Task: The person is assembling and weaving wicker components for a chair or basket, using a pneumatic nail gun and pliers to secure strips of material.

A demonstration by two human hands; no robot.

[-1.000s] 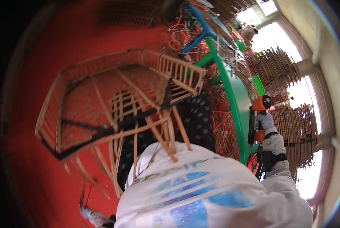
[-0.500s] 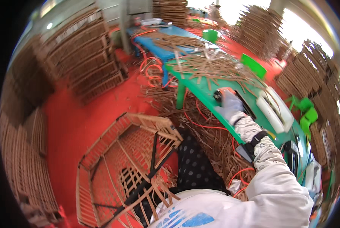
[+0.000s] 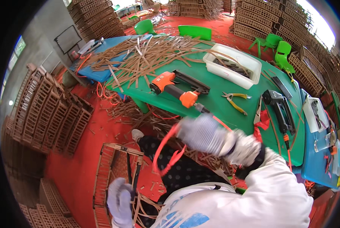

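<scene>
Open slatted basket (image 3: 104, 163), cane or bamboo by its look, sits low at the person's left, over the red floor (image 3: 73, 152) beside the dark-trousered leg; dark rails along its edges, loose pale strips (image 3: 143, 212) trailing from its near side. Left hand (image 3: 120, 203), gloved, lies against the basket's rim; finger ends partly hidden, so cannot tell whether they pinch it. Right hand (image 3: 206, 135), gloved, blurred by motion, is over the near edge of the green table (image 3: 215, 108); cannot tell if its fingers are spread or pressed together, nor whether the red loop (image 3: 164, 150) just beside it is held. Orange-and-black nail gun (image 3: 173, 90) rests on the tabletop just beyond that hand, hose running from its tail. Further along: white tray (image 3: 223, 76) with dark pieces, yellow-handled pliers (image 3: 236, 106), a 2nd gun, black (image 3: 278, 108); heap of loose strips (image 3: 151, 55) at the far left. Handling, judged by eye: basket light and springy, thin slats liable to crack, so best gripped at a dark rail or corner, not by the strips. Gun likely stiff, dense and front-heavy, dragged by its hose; take it around the black grip between its 2 orange ends.
</scene>
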